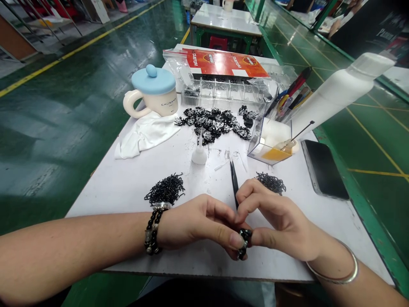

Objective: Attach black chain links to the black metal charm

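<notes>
My left hand pinches a small black and silver part between thumb and fingers near the table's front edge. My right hand touches the same part from the right with its thumb, its index finger bent above it. Black tweezers lie just beyond my hands, their tips pointing away. One pile of small black hook-like pieces lies behind my left wrist, and a smaller pile is behind my right hand. Farther back is a heap of black and silver parts.
A small white nozzle bottle stands mid-table. Behind are a lidded mug, a white cloth, a clear compartment box and an orange-red package. At right are a pen holder, a white bottle and a phone.
</notes>
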{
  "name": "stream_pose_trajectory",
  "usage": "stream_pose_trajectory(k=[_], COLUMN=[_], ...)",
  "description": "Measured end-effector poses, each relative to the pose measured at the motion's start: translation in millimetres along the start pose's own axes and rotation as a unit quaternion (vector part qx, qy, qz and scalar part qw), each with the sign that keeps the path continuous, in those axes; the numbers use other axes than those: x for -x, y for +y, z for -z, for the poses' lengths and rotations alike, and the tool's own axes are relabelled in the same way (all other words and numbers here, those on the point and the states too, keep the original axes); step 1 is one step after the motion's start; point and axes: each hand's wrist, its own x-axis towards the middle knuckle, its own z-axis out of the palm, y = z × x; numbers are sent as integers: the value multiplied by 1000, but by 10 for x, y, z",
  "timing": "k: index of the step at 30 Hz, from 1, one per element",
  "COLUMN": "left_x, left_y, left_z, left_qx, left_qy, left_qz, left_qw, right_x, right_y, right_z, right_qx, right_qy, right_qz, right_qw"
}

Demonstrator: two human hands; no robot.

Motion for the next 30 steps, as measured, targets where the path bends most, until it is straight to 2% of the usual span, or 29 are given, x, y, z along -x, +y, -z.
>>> stream_pose_trajectory(k=[7,16,21,27,30], left_x=[0,12,7,-7,-6], left_y=[-16,29,38,17,8], left_z=[6,-15,-11,7,6], left_qx=[0,-29,-27,-33,-36], left_qy=[4,17,29,32,36], left_qz=[-5,-7,7,17,14], left_qw=[1000,999,999,999,999], right_x=[5,-5,24,18,11], right_y=[-13,-30,-12,-71,-82], right_z=[20,2,-13,15,34], right_qx=[3,23,0,60,101], right_qy=[-47,-34,9,-28,-25], right_qz=[-4,7,25,10,21], right_qw=[999,999,1000,998,994])
